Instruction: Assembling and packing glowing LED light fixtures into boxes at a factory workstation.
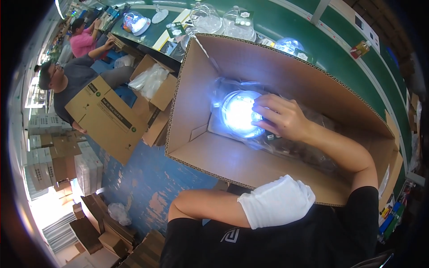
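Head view: a round glowing white lamp in clear plastic wrap [239,114] lies inside the big open brown cardboard box [250,165], the bare right hand [279,118] gripping its edge, while the white-gloved left hand [277,201] rests closed against the box's near wall.

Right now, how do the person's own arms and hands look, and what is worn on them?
The right hand is bare, with no glove, ring or watch visible, and the forearm is bare as well. The left hand is covered by a white cloth glove, and the forearm behind it is bare. Both arms come out of a black short-sleeved shirt with a small pale mark on its front.
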{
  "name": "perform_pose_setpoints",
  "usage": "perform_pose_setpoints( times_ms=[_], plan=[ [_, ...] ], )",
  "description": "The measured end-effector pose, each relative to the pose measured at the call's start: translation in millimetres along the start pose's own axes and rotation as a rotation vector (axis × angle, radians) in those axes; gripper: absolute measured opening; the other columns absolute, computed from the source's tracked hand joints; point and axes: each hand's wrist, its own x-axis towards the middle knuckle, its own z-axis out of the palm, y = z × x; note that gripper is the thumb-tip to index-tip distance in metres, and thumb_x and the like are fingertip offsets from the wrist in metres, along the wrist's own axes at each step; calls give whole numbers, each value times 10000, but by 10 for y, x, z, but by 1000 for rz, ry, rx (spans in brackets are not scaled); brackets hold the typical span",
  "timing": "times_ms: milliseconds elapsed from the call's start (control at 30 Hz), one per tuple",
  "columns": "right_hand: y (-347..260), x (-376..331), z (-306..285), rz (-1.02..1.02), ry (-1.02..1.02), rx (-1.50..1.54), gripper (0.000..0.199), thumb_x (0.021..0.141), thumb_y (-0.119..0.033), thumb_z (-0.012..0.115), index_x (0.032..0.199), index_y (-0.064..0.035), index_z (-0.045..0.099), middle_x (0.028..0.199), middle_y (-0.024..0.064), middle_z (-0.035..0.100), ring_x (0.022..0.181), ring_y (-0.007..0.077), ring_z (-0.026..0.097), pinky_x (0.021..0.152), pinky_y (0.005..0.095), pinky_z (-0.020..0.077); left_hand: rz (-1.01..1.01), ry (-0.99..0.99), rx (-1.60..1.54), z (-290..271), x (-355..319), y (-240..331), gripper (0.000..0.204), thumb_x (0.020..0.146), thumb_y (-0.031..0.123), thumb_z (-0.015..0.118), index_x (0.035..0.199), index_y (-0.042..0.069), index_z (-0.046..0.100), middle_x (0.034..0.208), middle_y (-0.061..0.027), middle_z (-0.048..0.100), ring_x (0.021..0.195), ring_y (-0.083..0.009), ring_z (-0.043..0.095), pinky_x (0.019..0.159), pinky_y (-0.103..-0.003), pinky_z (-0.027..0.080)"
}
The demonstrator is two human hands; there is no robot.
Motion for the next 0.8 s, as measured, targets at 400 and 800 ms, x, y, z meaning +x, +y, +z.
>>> perform_pose_setpoints(
  times_ms=[400, 800],
  plan=[
    [-16, 143, 191, 144, -129, -75, 267, 809, -180, 735, 1044, -71, 670, 1036, 76, 679, 915, 251, 689, 660, 369, 596, 57, -75, 87, -10, 43, -86, 307, 799, 184, 616, 993, -54, 630, 898, -168, 677, 754, -286, 720, 530, -296, 550],
    [433, 92, 254, 432, -250, -32, 278, 880, -272, 668, 1071, -71, 691, 1083, 102, 694, 900, 308, 698, 736, 440, 576, 55, -237, -49, -197, 183, -445, 356, 836, 227, 647, 1094, -14, 598, 945, -96, 660, 686, -195, 665, 492, -311, 504]
  ],
)
